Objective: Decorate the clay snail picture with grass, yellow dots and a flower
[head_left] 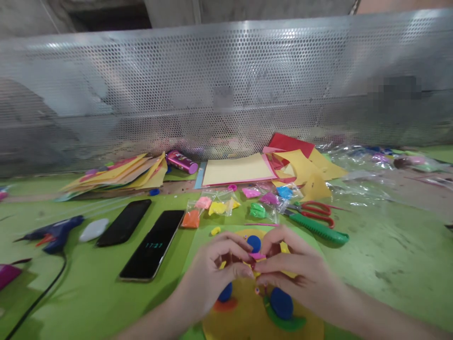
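Note:
Over a yellow craft sheet (244, 314), the fingertips of my left hand (222, 264) and my right hand (297, 269) meet around a small pink piece of modelling clay (257, 256). Both hands pinch it from opposite sides. Blue discs lie on the sheet: one blue disc (254, 243) beyond the fingers, another blue disc (281, 303) with a green curved strip (285, 322) below it, and a third partly under my left hand. Yellow bits behind my fingers are mostly hidden.
Small bags of coloured clay (219, 208) lie beyond the sheet. Red scissors (318, 210) and a green-handled cutter (318, 229) are at right. Two phones (154, 245) and a blue glue gun (58, 231) sit at left. Coloured paper (237, 170) lies before a perforated metal panel (247, 71).

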Motion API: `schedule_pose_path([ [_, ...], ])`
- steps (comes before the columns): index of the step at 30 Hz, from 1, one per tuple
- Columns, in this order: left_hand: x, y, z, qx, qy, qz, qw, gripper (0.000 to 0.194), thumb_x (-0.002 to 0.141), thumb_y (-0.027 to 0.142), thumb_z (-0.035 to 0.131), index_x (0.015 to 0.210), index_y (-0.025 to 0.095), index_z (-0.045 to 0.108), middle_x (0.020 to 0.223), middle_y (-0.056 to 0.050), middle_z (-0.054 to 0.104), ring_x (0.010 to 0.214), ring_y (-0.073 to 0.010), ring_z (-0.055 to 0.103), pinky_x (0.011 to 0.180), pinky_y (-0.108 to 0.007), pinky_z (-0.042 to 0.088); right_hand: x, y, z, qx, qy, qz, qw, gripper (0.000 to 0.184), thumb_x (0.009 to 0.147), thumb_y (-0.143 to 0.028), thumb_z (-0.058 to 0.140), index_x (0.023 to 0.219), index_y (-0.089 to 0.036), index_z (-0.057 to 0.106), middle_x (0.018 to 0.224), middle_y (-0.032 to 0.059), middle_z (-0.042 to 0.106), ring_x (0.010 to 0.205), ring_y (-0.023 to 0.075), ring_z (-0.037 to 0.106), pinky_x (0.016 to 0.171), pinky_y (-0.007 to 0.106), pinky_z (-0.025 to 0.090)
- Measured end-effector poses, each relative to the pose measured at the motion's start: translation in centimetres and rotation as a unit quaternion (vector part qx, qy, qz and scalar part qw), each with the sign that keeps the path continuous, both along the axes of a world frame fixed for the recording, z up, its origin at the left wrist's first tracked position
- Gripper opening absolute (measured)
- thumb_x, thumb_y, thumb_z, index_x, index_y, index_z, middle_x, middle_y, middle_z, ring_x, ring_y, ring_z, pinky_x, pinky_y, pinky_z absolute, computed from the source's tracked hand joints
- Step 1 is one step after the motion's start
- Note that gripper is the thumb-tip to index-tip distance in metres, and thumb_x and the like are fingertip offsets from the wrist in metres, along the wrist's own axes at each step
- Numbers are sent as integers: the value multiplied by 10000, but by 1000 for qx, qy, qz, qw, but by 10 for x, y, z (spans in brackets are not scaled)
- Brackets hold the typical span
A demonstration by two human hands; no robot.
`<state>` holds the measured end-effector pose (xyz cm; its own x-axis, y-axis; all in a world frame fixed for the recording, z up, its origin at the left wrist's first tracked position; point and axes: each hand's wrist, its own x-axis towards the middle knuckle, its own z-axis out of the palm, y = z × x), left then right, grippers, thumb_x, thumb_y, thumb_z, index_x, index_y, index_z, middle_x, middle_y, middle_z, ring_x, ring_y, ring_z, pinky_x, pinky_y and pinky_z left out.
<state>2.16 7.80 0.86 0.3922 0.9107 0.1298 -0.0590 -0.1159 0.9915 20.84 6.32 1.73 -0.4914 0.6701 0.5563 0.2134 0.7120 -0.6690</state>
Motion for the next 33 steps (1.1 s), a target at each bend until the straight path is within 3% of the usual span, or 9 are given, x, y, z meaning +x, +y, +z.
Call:
schedule_pose_path([
  [3,-1,0,0,5,1,-3,1000,72,660,149,710,655,217,685,854,-9,587,818,-160,562,729,-265,423,0,0,-1,-10,15,6,1000,129,867,-183,542,915,-234,650,932,48,451,749,112,523,565,182,540],
  [10,-1,-1,3,15,26,3,1000,57,670,174,712,678,230,711,842,-12,584,825,-161,552,740,-261,419,0,4,0,66,-12,-40,997,121,826,-122,586,858,-222,647,923,36,455,793,128,506,669,234,495],
  [16,-2,-1,4,27,26,1,999,38,681,193,710,684,231,705,838,-11,590,815,-163,557,731,-267,420,1,4,1,71,-1,-25,997,141,813,-121,605,922,-205,630,934,45,455,813,131,507,654,220,490],
  [33,-3,-2,0,97,36,14,995,68,675,182,728,694,243,706,826,1,610,806,-147,576,695,-225,435,1,3,0,86,-4,-26,996,101,825,-110,585,844,-188,646,935,39,446,785,110,498,673,206,487],
])
